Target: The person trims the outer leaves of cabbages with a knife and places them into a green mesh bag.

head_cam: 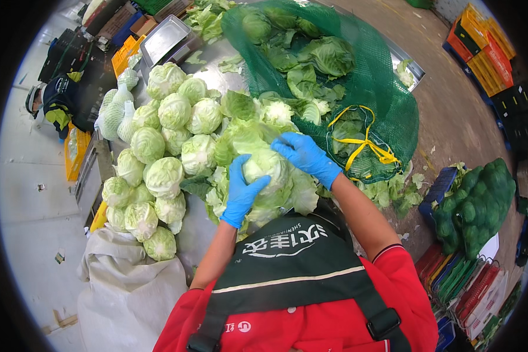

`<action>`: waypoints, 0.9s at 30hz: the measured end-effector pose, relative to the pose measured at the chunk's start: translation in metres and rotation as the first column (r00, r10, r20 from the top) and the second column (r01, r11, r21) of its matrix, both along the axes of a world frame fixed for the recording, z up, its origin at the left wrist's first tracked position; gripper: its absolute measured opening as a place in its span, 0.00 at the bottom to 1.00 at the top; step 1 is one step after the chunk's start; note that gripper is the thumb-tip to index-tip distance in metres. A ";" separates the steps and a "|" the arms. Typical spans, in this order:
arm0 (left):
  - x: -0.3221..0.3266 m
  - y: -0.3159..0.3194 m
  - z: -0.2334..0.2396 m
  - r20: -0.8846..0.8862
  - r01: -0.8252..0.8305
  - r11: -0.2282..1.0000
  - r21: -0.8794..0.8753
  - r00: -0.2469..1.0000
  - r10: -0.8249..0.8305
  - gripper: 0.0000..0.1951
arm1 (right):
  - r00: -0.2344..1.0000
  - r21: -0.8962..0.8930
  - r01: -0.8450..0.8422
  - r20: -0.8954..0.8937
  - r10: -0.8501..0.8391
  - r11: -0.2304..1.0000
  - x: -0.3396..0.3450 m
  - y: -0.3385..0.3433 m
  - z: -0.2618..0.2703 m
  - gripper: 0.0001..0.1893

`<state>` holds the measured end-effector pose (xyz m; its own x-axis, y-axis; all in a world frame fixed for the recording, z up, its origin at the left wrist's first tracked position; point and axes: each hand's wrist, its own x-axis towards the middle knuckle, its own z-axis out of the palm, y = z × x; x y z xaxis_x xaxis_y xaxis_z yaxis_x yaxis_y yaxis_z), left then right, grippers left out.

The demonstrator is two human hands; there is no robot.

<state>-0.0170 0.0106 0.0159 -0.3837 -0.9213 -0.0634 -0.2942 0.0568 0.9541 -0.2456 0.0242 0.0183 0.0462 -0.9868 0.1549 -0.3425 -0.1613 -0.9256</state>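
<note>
My left hand [243,189], in a blue glove, holds a pale green cabbage head [266,169] low in front of my apron. My right hand [306,156], gloved alike, is at the cabbage's upper right among its outer leaves; a blurred dark thing shows at its fingertips, and I cannot tell what it is. Loose cabbage leaves [306,189] lie around and beneath the head. To the left, several cabbage heads [163,178] are piled on the metal table [193,246]. Beyond my right hand, a green mesh sack [378,88] with a yellow drawstring holds more cabbages and leaves.
A metal scale [165,39] stands at the upper left, near cabbages in white foam nets [112,114]. A co-worker [59,99] is at the far left. White cloth [127,290] hangs at lower left. A filled green mesh sack [475,207] and stacked crates [484,48] are at right.
</note>
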 end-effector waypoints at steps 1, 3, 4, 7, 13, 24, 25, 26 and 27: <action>-0.002 -0.002 0.004 0.011 -0.001 1.000 -0.015 1.000 0.001 0.38 | 0.997 -0.010 0.021 0.072 -0.020 1.000 0.000 0.001 0.002 0.16; -0.004 -0.003 0.009 0.034 -0.006 0.999 -0.048 0.999 0.007 0.38 | 0.999 -0.092 0.003 0.037 0.000 0.996 0.003 0.004 0.009 0.16; -0.003 -0.003 0.008 0.033 0.002 0.997 -0.072 0.999 0.000 0.38 | 0.997 -0.160 -0.044 -0.073 0.033 0.986 0.008 0.005 0.016 0.16; -0.004 -0.002 0.009 0.066 0.043 0.990 -0.134 0.997 -0.034 0.38 | 0.986 -0.145 -0.046 -0.164 0.022 0.988 0.009 0.001 0.015 0.14; -0.003 0.006 0.028 0.143 0.136 0.969 -0.206 0.984 -0.108 0.37 | 0.973 0.093 0.226 -0.067 -0.220 0.970 0.003 -0.026 -0.013 0.14; 0.051 0.030 -0.006 0.134 -0.009 0.987 -0.161 0.991 0.030 0.37 | 0.991 -0.079 0.109 -0.066 -0.115 0.991 0.024 -0.006 -0.016 0.20; 0.057 0.031 -0.009 0.114 -0.048 0.988 -0.144 0.991 0.064 0.37 | 0.985 -0.095 0.155 -0.060 -0.161 0.983 0.022 -0.005 -0.020 0.20; 0.063 0.032 -0.013 0.095 -0.085 0.988 -0.127 0.991 0.098 0.37 | 0.977 -0.111 0.200 -0.054 -0.207 0.973 0.021 -0.004 -0.024 0.19; 0.071 0.034 -0.021 -0.007 -0.117 0.991 -0.062 0.993 0.117 0.36 | 0.968 -0.127 0.239 -0.043 -0.247 0.963 0.023 -0.004 -0.026 0.19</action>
<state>0.0536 0.0444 -0.0046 -0.2733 -0.9619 -0.0032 -0.2996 0.0819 0.9506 -0.2229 0.0206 -0.0077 -0.1803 -0.9438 0.2769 -0.4378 -0.1751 -0.8819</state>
